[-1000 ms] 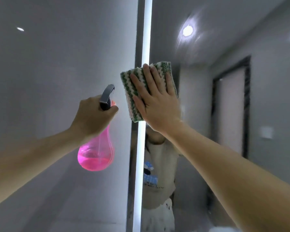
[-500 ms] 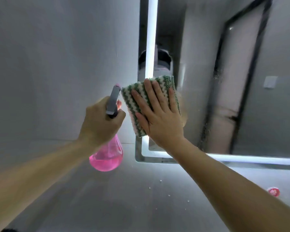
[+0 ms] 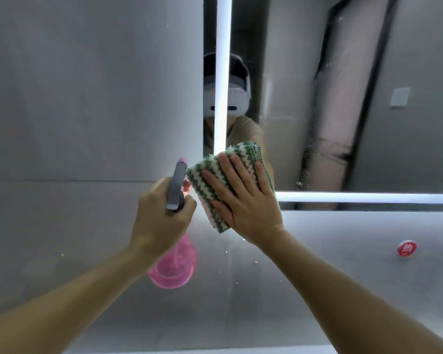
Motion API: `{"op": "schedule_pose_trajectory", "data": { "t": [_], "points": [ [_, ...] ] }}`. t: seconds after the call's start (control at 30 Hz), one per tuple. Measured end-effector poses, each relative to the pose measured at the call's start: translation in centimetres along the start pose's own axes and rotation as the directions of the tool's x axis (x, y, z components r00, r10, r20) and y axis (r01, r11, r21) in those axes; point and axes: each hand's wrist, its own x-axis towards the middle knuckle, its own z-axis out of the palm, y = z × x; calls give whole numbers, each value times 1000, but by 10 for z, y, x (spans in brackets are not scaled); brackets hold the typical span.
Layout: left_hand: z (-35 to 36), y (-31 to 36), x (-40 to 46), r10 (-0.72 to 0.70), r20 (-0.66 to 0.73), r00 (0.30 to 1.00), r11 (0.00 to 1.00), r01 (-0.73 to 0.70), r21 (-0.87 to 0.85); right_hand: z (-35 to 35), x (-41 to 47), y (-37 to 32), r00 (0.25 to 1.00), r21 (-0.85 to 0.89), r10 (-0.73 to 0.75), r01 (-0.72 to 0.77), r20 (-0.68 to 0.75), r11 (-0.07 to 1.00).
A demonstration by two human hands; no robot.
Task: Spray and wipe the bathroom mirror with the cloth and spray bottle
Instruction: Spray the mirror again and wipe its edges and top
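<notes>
Cloth (image 3: 224,175) lowered, right hand (image 3: 243,200) flat pressing

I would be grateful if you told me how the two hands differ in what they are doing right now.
The left hand has its fingers curled in a grip round the neck of the pink translucent spray bottle; the right hand lies flat, fingers straight, pressing the green-and-white striped cloth. The left hand is in front of the grey wall, while the right hand is at the lit mirror's lower left corner. Both are raised side by side.
</notes>
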Motion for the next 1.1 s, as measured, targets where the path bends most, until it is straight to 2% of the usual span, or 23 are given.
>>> {"op": "schedule_pose_trajectory", "data": {
  "t": [0.2,0.33,0.47,0.57,0.73,0.9,1.1],
  "points": [
    [12,13,-5,106,1,994,988,-106,113,-9,-9,37,986,35,-166,166,-2,985],
    [19,35,-4,137,-30,990,978,-130,162,-18,-33,78,983,12,-183,183,5,983],
    [40,67,3,147,-65,987,972,-132,194,-25,-43,109,973,30,-230,229,11,973],
    [57,89,15,118,-110,987,983,-100,156,-27,-30,130,964,36,-266,266,-4,963],
    [55,127,53,144,-206,968,976,-104,189,-30,19,162,969,17,-242,243,-55,970],
    [32,168,103,163,-277,947,956,-83,280,-38,91,189,984,20,-133,136,-120,990],
    [3,211,184,208,-302,930,930,-93,355,-55,195,236,990,1,-48,48,-130,999]
  ]
}}
